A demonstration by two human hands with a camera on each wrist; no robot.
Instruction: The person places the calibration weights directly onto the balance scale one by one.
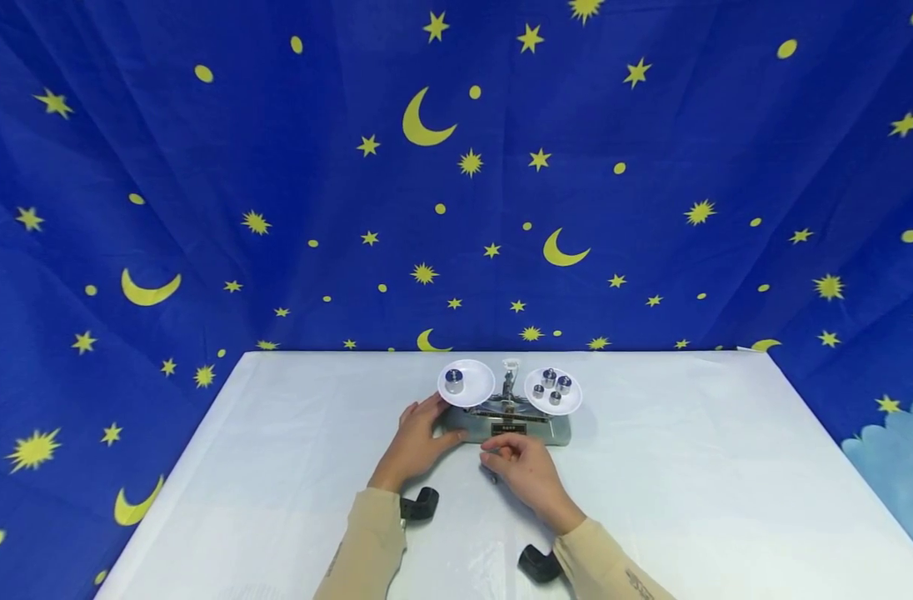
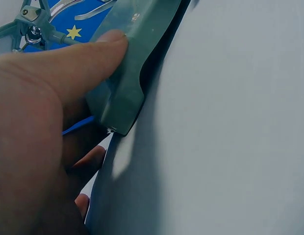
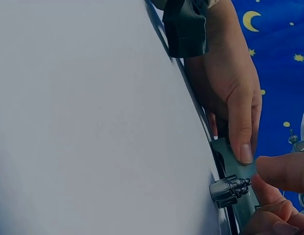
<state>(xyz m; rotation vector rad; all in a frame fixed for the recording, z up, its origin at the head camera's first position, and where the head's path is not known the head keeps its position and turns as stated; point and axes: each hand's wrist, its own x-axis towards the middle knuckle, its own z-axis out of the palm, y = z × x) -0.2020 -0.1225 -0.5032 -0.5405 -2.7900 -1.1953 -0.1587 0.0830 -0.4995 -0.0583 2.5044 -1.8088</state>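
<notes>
A balance scale [image 1: 467, 425] with a grey-green base and two white pans stands on the table. My left hand [image 1: 417, 446] grips the base's left end. In the left wrist view, its thumb [image 2: 113, 44] lies on the base [image 2: 127, 83], with other fingers beyond the end. My right hand [image 1: 527, 471] hovers before the base, fingers bent. Close to its fingertips, several small metal weights [image 3: 228, 191] stand on the table in the right wrist view; I see nothing between thumb and forefinger. One metal weight [image 1: 454, 382] sits on the left pan, several [image 1: 556, 398] on the right pan.
The white-covered table [image 1: 696, 483] ends at a blue curtain [image 1: 336, 183] with yellow moons and stars. Black wrist mounts [image 1: 421, 504] hang beside both forearms. The scale's upright pointer [image 1: 510, 379] rises between the pans.
</notes>
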